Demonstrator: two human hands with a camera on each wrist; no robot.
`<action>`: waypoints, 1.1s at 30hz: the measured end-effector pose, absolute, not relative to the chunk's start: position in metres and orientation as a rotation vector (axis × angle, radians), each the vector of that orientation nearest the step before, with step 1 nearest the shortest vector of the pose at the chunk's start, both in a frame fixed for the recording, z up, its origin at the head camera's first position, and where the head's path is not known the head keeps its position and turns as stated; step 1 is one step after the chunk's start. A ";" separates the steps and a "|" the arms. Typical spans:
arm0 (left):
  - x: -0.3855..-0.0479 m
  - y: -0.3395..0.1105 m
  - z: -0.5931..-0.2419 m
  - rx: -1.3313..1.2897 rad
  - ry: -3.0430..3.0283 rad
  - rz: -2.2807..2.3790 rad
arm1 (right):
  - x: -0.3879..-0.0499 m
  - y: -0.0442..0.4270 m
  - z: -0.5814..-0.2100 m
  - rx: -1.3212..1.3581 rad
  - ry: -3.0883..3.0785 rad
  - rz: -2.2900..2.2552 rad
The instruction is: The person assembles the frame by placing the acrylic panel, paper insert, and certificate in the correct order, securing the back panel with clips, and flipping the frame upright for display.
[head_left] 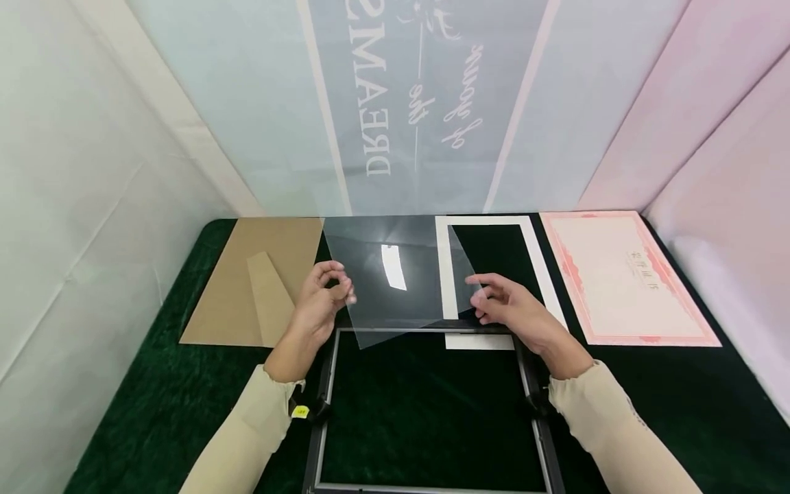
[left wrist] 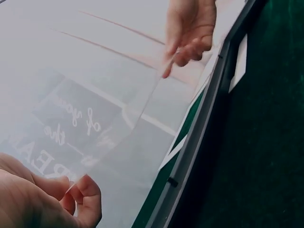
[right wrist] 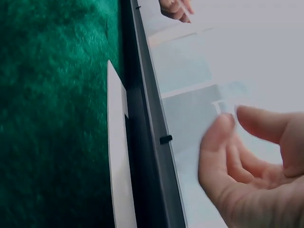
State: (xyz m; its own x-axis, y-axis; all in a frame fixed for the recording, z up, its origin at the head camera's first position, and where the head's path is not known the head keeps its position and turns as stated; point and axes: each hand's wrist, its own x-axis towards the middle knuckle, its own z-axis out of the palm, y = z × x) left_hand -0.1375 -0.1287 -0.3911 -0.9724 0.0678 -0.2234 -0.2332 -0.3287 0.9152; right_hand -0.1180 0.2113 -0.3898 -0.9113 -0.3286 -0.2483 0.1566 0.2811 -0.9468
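Observation:
A clear, glossy sheet (head_left: 395,288) slants above the far side of a dark picture frame (head_left: 320,432), with a bright reflection on it. At its left edge, my left hand (head_left: 324,302) pinches the sheet between thumb and fingers, as the left wrist view also shows. My right hand (head_left: 515,312) holds the opposite edge between thumb and curled fingers. In the right wrist view the sheet's edge at the right fingertips (right wrist: 221,126) is hard to make out. A white mat border (head_left: 546,281) lies behind the frame, partly seen through the sheet.
A brown backing board (head_left: 219,302) with a stand flap (head_left: 267,295) lies at the left. To the right is a pink-bordered certificate sheet (head_left: 617,274). Dark green cloth (head_left: 154,405) covers the table, and a printed curtain (head_left: 426,185) hangs behind it.

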 end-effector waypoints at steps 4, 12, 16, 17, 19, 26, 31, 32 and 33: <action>-0.133 -0.125 -0.392 -0.190 1.733 2.369 | -0.117 0.209 -0.391 -0.126 2.166 -1.808; -0.127 -0.121 -0.391 -0.087 1.677 2.348 | -0.120 0.212 -0.389 -0.066 2.199 -2.006; -0.127 -0.122 -0.392 -0.009 1.636 2.333 | -0.119 0.216 -0.387 -0.031 2.087 -2.133; -0.128 -0.123 -0.392 0.006 1.626 2.325 | -0.119 0.217 -0.387 -0.023 2.045 -2.164; -0.130 -0.124 -0.391 0.041 1.615 2.314 | -0.119 0.220 -0.386 -0.011 1.972 -2.215; -0.133 -0.130 -0.389 0.071 1.595 2.332 | -0.121 0.227 -0.383 -0.034 1.977 -2.244; -0.135 -0.134 -0.387 0.034 1.487 2.411 | -0.121 0.234 -0.378 -0.041 2.059 -2.167; -0.136 -0.135 -0.387 0.034 1.473 2.421 | -0.121 0.236 -0.377 -0.045 2.072 -2.150; -0.136 -0.137 -0.386 0.033 1.456 2.438 | -0.121 0.237 -0.375 -0.052 2.086 -2.131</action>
State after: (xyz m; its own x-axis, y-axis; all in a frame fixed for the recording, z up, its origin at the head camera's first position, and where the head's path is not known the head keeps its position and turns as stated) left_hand -0.1362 -0.1366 -0.3863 -0.9547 0.2664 -0.1324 -0.2429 -0.4410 0.8640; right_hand -0.1209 0.2372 -0.3753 -0.9867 -0.1379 -0.0861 0.0890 -0.0151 -0.9959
